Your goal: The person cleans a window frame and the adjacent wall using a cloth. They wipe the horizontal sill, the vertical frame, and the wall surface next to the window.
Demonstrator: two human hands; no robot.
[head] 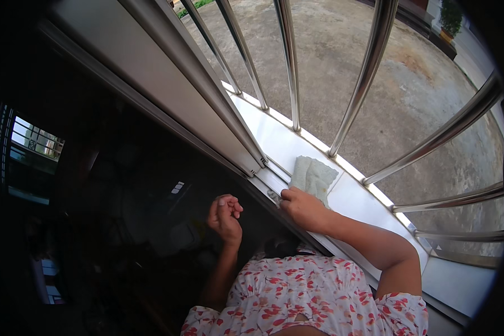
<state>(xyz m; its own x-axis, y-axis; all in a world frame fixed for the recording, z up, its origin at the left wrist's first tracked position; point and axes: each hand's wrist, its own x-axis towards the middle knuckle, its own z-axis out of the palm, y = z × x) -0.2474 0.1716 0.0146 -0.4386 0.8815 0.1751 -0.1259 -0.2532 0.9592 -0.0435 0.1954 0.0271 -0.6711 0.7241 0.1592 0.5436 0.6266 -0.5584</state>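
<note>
My right hand is closed over the window's metal sliding track, at its inner side. What its fingers hold is hidden; a small greyish, crumpled bit shows just left of them. Against the back of this hand, a folded pale grey-green cloth lies on the white tiled sill. My left hand hangs in the air left of the track, its fingers loosely curled, with nothing seen in it.
Upright metal bars line the sill's outer edge, with concrete ground beyond. A sliding window panel stands in the track at upper left. The room at left is dark.
</note>
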